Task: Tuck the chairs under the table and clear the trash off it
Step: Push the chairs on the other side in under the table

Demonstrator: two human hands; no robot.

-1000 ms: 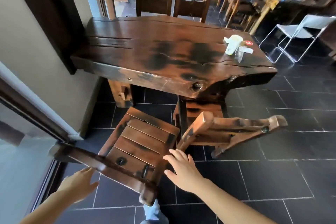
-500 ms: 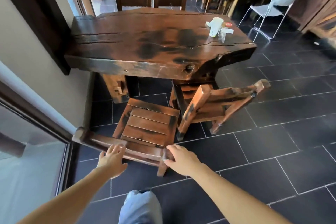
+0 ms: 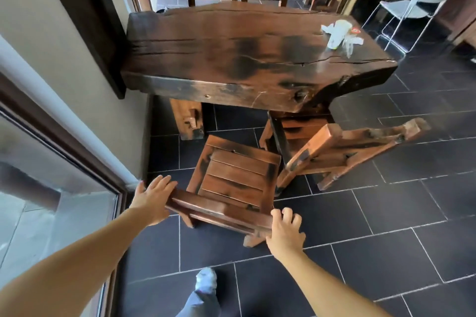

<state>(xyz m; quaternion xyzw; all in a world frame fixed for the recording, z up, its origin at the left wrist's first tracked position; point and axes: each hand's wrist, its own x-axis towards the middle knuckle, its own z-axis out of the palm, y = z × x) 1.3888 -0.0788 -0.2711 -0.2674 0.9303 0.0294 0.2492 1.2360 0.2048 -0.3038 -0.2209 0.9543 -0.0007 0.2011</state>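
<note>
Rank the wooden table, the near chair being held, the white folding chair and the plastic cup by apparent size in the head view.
1. Wooden table
2. Near chair
3. White folding chair, farther away, so likely shrunk by distance
4. Plastic cup

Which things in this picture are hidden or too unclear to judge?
- Head view: fingertips of the left hand and right hand, behind the near chair backrest.
- Trash on the table: small and blurred, items unclear.
- Second chair: seat front hidden under the table.
</note>
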